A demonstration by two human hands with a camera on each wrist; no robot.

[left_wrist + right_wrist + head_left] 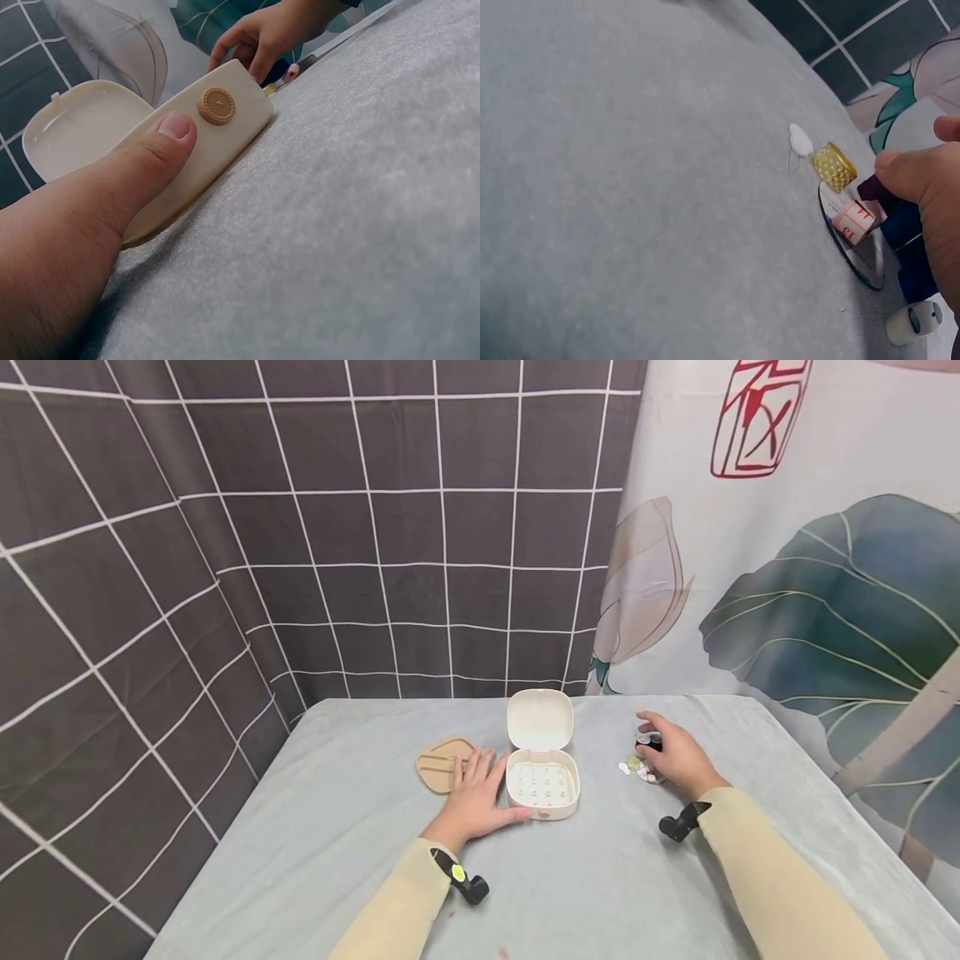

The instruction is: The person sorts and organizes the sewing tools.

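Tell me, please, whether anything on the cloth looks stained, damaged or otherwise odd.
In the head view, two small pinkish spots beside the left sleeve look odd against the plain grey cloth; I cannot tell whether they are stains. Otherwise nothing stands out: the box sits upright, lid open, and no damage shows.

— What bears everything in front of you?

— A broad table covered in pale grey cloth (pixel 592 885). Around its far middle you have an open cream box (pixel 551 814), with a tan grooved tray (pixel 435 763) to the left, near it.

— And on your right?

— Small things grouped toward the far side: a white needle threader (pixel 800 140), a gold thimble (pixel 835 166) just beside it, a flat dark-rimmed piece (pixel 866 260) and a rolled measuring tape (pixel 853 221).
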